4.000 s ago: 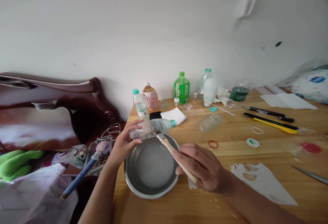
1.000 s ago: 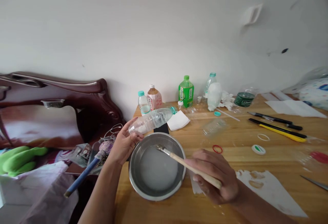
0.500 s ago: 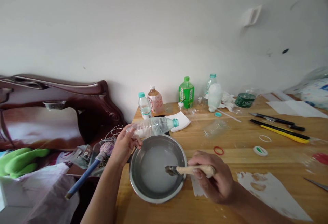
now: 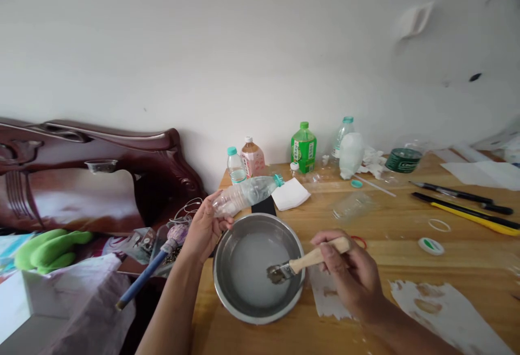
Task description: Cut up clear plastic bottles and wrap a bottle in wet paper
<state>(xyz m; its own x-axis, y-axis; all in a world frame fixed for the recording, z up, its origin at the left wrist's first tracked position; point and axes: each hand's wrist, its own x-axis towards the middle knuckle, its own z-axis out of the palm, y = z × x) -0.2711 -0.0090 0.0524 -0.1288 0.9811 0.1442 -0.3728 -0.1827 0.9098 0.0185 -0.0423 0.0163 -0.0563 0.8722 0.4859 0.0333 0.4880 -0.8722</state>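
My left hand (image 4: 206, 228) grips the base of a clear plastic bottle (image 4: 246, 195), which is tilted with its teal neck up to the right, above the back rim of a metal basin. The basin (image 4: 219, 290) holds cloudy whitish liquid. In my right hand (image 4: 351, 268) is the wooden handle of a brush (image 4: 311, 259); its dark, wet bristles hang over the right part of the basin. Torn white paper (image 4: 327, 295) lies partly under my right hand.
Along the wall stand a teal-capped bottle (image 4: 236, 165), a pink-labelled bottle (image 4: 252, 159), a green bottle (image 4: 304, 148) and a whitish wrapped bottle (image 4: 351, 155). A yellow-black cutter (image 4: 471, 215), pens and stained paper (image 4: 450, 311) lie right. A blue stick (image 4: 142, 280) is at left.
The view has shifted, so the scene sits further right. The bottle's neck is tipped up more, and the brush handle slants more steeply, its bristles still over the basin.
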